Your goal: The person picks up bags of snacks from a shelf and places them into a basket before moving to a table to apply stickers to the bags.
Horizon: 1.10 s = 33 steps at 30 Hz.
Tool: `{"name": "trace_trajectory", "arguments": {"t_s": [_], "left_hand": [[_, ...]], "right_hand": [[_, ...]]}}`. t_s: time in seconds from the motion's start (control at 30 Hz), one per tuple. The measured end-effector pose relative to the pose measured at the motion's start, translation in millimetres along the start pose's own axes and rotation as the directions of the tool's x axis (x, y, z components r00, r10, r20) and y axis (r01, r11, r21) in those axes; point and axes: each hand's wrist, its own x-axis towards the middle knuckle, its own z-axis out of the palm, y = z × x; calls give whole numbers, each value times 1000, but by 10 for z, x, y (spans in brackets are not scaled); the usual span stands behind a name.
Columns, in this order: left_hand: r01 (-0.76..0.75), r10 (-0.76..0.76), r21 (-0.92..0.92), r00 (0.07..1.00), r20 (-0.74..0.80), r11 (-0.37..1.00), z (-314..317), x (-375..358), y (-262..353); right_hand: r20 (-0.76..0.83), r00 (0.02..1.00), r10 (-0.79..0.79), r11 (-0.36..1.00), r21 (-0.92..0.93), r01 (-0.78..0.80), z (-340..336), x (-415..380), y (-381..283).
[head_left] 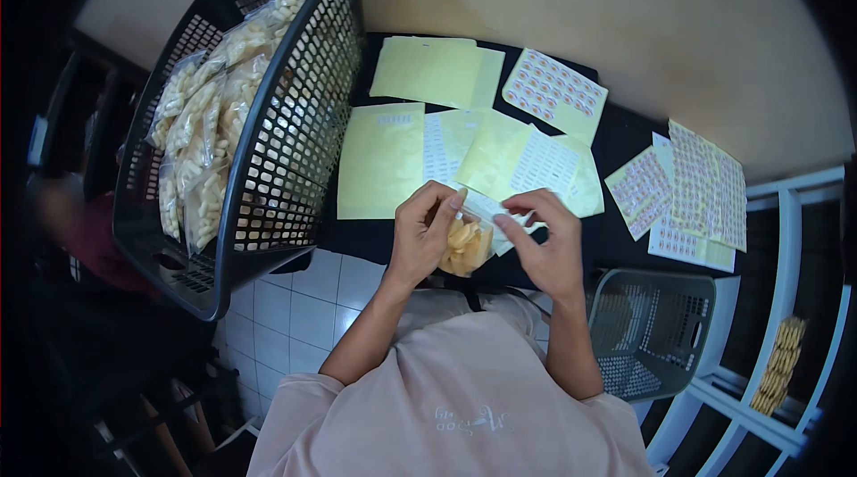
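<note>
Between my two hands hangs a clear plastic bag [466, 248] with yellowish snack pieces inside. My left hand [427, 225] pinches the bag's upper left edge between thumb and fingers. At the upper right corner, my right hand [546, 240] has its thumb and fingertips closed on the bag's top. Just beyond the bag lie yellow backing sheets [491, 151] and a white sheet of printed labels [544, 165] on the black-covered table. The exact grip under the fingertips is partly hidden.
A large dark basket [299, 111] full of bagged pale snacks [205, 120] stands tilted at the left. Sheets of round stickers [555, 89] lie at the back, more sticker sheets [705, 182] at the right. A grey basket [652, 325] sits low right, beside a white metal rack [786, 236].
</note>
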Motion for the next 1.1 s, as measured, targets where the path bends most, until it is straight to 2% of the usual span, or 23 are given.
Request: {"name": "trace_trajectory", "arguments": {"t_s": [0.03, 0.1, 0.17, 0.2, 0.23, 0.3, 0.37, 0.43, 0.5, 0.57, 0.63, 0.7, 0.77, 0.9, 0.97, 1.03, 1.07, 1.1], "left_hand": [[1, -1, -5, 1000, 24, 1000, -20, -31, -17], [-204, 169, 190, 968, 187, 960, -39, -106, -64], [-210, 180, 135, 963, 201, 968, -31, -208, -27], [-208, 164, 173, 957, 238, 963, -97, -254, -28], [-205, 143, 212, 951, 273, 956, -141, -307, -29], [-226, 171, 169, 942, 289, 959, -175, -466, -7], [-225, 169, 164, 940, 298, 961, -242, -623, -14], [-182, 129, 155, 945, 301, 971, -271, -829, -88], [-54, 11, 166, 969, 247, 985, -322, -1018, -169], [-51, 7, 168, 967, 255, 984, -366, -1187, -280], [64, -77, 83, 982, 171, 995, -387, -1317, -414], [82, -97, 86, 977, 190, 993, -382, -1424, -471], [95, -110, 86, 978, 178, 992, -336, -1489, -503], [93, -98, 32, 967, 236, 995, -110, -1587, -569], [58, -68, 46, 965, 255, 997, 130, -1624, -461], [109, -112, 25, 945, 308, 994, 354, -1612, -458], [107, -115, 41, 941, 320, 993, 545, -1580, -432], [201, -180, -30, 926, 331, 979, 705, -1551, -385]], "right_hand": [[68, 997, 40, 998, 47, -44, 40, -51, -28], [139, 990, -19, 1000, 19, 17, 152, -162, -63], [169, 983, 75, 996, 42, -84, 195, -290, -148], [149, 989, 7, 1000, 27, -11, 235, -364, -123], [157, 985, 65, 993, 88, -80, 270, -455, -155], [188, 971, 149, 980, 105, -171, 337, -615, -232], [160, 983, 90, 988, 110, -109, 433, -795, -254], [160, 983, 90, 991, 87, -104, 510, -980, -276], [150, 983, 102, 992, 52, -111, 540, -1189, -301], [148, 984, 98, 994, 27, -103, 555, -1386, -333], [176, 978, 116, 993, -27, -113, 553, -1606, -358], [133, 983, 129, 992, -27, -127, 544, -1822, -381], [145, 966, 214, 977, -26, -212, 464, -1984, -436], [52, 961, 272, 961, 30, -274, 250, -2336, -467], [-33, 914, 404, 911, 110, -398, 80, -2475, -452], [-151, 878, 455, 887, 166, -431, -117, -2611, -354], [-160, 873, 460, 883, 183, -432, -305, -2699, -242], [-257, 796, 548, 833, 255, -491, -472, -2777, -140]]}}
